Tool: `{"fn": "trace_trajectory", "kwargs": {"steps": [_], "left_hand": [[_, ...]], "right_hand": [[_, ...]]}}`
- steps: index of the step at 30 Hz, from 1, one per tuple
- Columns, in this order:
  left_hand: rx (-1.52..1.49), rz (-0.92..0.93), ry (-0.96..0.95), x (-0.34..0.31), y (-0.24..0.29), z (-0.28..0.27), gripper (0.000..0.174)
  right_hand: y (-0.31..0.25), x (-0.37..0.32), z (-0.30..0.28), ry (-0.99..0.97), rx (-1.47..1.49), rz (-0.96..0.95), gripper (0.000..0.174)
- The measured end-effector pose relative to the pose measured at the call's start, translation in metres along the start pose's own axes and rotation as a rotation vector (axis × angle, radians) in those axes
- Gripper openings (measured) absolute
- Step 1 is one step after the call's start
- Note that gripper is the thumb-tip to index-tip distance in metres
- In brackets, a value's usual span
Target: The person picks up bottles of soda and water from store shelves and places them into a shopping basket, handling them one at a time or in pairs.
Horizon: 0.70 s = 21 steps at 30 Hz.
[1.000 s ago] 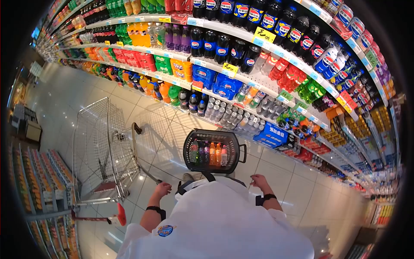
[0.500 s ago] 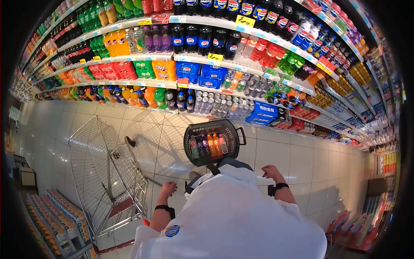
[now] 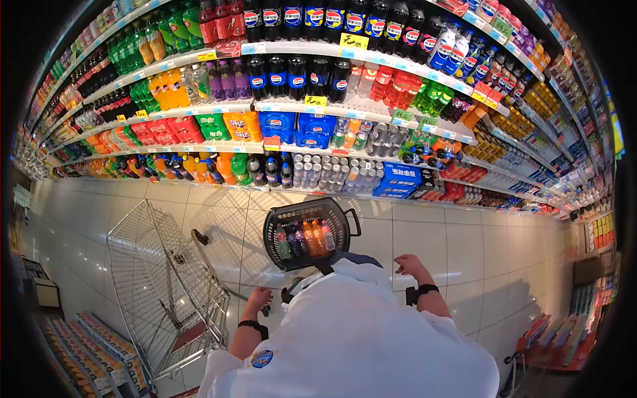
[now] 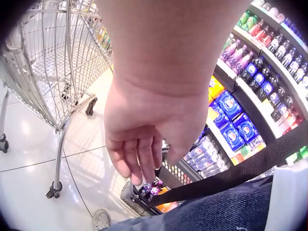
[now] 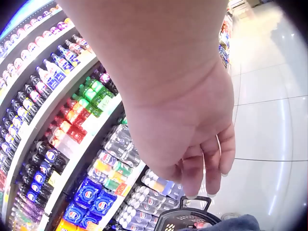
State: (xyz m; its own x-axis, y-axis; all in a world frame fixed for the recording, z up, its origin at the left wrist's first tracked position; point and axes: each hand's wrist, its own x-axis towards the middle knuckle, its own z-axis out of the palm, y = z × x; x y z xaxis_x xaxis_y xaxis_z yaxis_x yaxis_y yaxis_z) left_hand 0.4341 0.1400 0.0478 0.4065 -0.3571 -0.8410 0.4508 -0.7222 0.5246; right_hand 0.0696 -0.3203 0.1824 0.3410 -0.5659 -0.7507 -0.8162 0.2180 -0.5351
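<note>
My left hand hangs beside the body with loosely bent fingers and holds nothing. The left wrist view shows its fingers pointing down, with a black strap crossing below. On the other side my right hand also hangs relaxed, its palm bare in the right wrist view. Between and ahead of the hands is a dark plastic shopping basket, its loop handle on the right. Several drink bottles lie inside, among them orange bottles, dark purple ones and a green one.
A wire shopping cart stands to the left on the tiled floor. Ahead, long shelves carry cola bottles, blue packs and cans. Boxed goods stand at lower left, a red display at lower right.
The view has turned, and the shelves now stand more level and lower in it. The basket has shifted slightly left in view. Both hands still hang with nothing in them.
</note>
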Motion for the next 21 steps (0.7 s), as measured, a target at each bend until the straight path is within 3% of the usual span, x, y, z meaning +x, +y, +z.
{"fn": "trace_trajectory", "kwargs": {"steps": [9,21], "left_hand": [[-0.077,-0.064,0.105,-0.028,0.028,0.009,0.023],[-0.038,-0.134,0.155,-0.034,0.066,0.033,0.022]], "right_hand": [[0.03,0.052,-0.015,-0.098,0.005,0.174,0.025],[-0.042,0.13,-0.039,-0.156,-0.024,-0.026,0.028]]}}
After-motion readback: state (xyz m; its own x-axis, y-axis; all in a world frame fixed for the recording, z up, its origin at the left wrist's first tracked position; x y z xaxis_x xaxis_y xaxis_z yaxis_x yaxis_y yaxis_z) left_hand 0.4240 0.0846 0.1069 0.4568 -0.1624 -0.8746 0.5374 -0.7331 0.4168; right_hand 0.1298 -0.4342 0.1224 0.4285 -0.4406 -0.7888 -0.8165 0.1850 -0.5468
